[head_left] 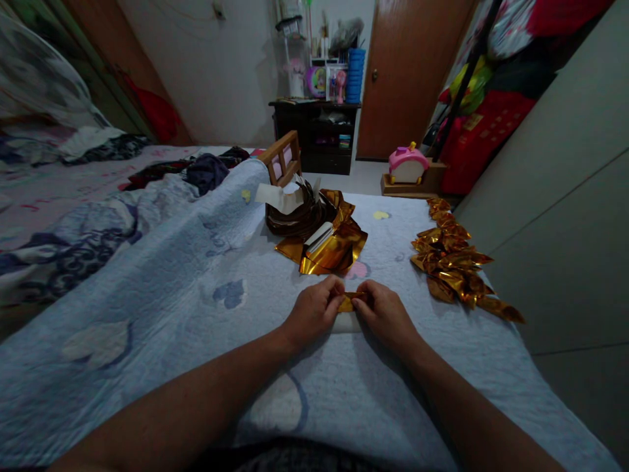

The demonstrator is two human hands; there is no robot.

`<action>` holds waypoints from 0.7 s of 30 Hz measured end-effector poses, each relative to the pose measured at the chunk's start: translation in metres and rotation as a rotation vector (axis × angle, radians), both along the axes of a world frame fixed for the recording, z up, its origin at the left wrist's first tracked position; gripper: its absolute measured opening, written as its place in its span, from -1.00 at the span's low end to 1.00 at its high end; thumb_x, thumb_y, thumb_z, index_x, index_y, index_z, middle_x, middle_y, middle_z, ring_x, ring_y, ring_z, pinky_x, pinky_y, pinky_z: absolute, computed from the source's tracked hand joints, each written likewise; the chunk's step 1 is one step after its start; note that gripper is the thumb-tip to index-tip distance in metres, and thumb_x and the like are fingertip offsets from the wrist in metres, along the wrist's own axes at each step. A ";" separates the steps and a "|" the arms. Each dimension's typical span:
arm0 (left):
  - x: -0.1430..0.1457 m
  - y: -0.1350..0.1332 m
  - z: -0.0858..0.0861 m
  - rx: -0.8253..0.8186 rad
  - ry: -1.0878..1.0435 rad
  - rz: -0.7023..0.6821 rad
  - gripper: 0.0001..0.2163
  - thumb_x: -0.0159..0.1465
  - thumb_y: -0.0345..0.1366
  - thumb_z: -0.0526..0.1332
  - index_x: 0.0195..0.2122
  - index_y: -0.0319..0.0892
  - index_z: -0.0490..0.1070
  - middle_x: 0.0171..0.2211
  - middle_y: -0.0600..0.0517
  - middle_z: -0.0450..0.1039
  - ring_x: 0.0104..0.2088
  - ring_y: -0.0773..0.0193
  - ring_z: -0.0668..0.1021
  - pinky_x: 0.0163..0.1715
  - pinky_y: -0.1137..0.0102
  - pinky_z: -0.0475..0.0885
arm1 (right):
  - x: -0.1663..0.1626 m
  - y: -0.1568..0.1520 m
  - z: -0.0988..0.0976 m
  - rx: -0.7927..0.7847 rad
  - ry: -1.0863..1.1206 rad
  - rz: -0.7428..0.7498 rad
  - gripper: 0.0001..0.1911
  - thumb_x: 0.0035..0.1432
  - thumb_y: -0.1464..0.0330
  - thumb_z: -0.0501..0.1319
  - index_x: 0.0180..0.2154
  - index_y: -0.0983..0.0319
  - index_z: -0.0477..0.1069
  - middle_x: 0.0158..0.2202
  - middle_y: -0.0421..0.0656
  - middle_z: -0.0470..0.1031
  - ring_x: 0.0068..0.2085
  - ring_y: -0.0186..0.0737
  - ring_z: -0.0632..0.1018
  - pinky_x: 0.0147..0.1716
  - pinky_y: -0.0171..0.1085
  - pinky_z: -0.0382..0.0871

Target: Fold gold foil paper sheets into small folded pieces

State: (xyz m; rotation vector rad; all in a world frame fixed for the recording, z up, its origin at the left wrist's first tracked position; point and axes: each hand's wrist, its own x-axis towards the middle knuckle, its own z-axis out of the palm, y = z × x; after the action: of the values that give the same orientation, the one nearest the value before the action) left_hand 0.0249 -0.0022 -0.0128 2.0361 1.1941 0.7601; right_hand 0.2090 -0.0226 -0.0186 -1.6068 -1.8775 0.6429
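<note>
– Item one: the left hand?
– Mine; thumb and fingers pinched shut on the left end of a small piece of gold paper.
– Item two: the right hand?
– Also mine; narrow pinch, same piece, right end. The two grips sit close together, a short band of gold showing between them.
– Location of the piece?
– Low over the blue blanket, in front of me, nearer than the loose gold sheets.
– Beside those sheets?
– A dark brown bundle, to their left and touching them, with white paper sticking up at its top.
– Right side of the blanket?
– A row of folded gold pieces, heaped against one another; count uncertain, as they overlap.
– Beyond the blanket?
– One pink toy; one dark cabinet, a blue container on its top; one brown door.
</note>
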 end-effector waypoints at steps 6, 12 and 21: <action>0.000 0.004 -0.003 0.110 0.113 -0.064 -0.90 0.30 -0.46 0.17 -0.24 -0.16 0.45 -0.27 0.01 0.52 -0.21 0.16 0.51 -0.16 0.28 0.35 | -0.004 0.004 -0.005 0.060 -0.061 -0.043 -0.93 0.18 0.41 0.19 -0.37 0.18 0.33 -0.37 -0.13 0.48 -0.30 -0.13 0.46 -0.29 -0.22 0.25; 0.000 0.004 -0.008 0.172 0.198 -0.075 -0.90 0.31 -0.40 0.23 -0.19 -0.16 0.52 -0.21 -0.04 0.46 -0.12 0.11 0.47 -0.08 0.23 0.37 | -0.008 0.006 -0.008 0.103 -0.211 -0.047 -0.90 0.22 0.43 0.17 -0.38 0.18 0.34 -0.36 -0.09 0.47 -0.27 -0.08 0.44 -0.27 -0.19 0.24; -0.002 0.006 -0.006 0.136 0.203 -0.070 -0.90 0.30 -0.38 0.29 -0.17 -0.18 0.55 -0.24 -0.02 0.45 -0.13 0.11 0.47 -0.09 0.25 0.37 | -0.004 0.005 -0.013 0.225 -0.172 0.070 -0.87 0.21 0.52 0.16 -0.35 0.21 0.38 -0.33 -0.11 0.44 -0.24 -0.11 0.42 -0.22 -0.21 0.27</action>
State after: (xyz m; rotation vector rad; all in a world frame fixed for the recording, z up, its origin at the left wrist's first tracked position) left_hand 0.0231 0.0034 -0.0183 2.2993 1.2024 0.6275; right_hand 0.2048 -0.0178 -0.0314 -1.4956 -2.0565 0.3153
